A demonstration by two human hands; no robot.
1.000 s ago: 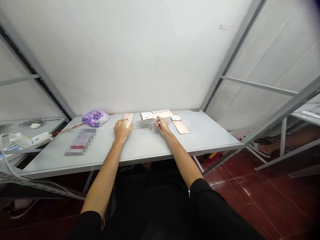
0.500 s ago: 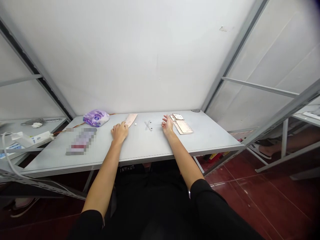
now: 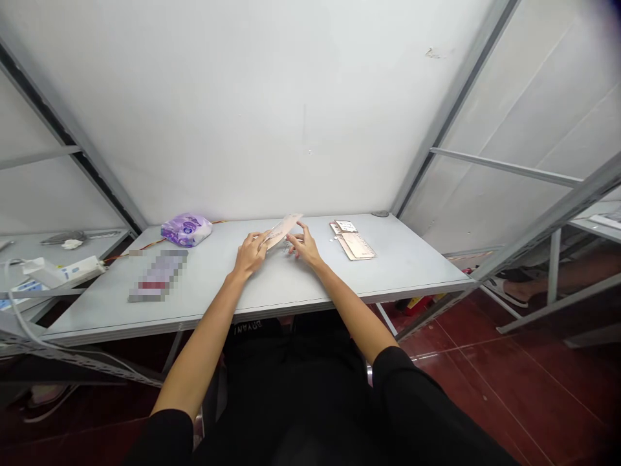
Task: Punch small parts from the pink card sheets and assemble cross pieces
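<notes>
The person's arms reached from the bottom of the frame to the middle of the desk [image 3: 398,265]. The left hand [image 3: 251,254] was closed on the lower end of a thin, pale strip [image 3: 284,231], which was tilted and appeared to be lifted just above the desktop at the center of the frame. The right hand [image 3: 305,248] stood apart from the left but close to it, its fingers spread beside the strip; whether they touched it could not be told. Held by one end, the strip could have slipped or swung if that grip loosened, and its thin shape suggested it could flex under uneven pressure. A small, faint piece lay beneath it, partly hidden, and a falling strip could have knocked it aside. Right of the hands, near the back edge, lay a flat stack [image 3: 354,244] of similar pale pieces; a wide sweep of the right hand could have shifted it. At the upper left of the desk sat a purple packet [image 3: 186,230], with a blurred block [image 3: 158,276] nearer the front, both well clear of the hands. Beyond the desk's right side lay a dark red floor [image 3: 514,395], where anything knocked off could have landed hard.
</notes>
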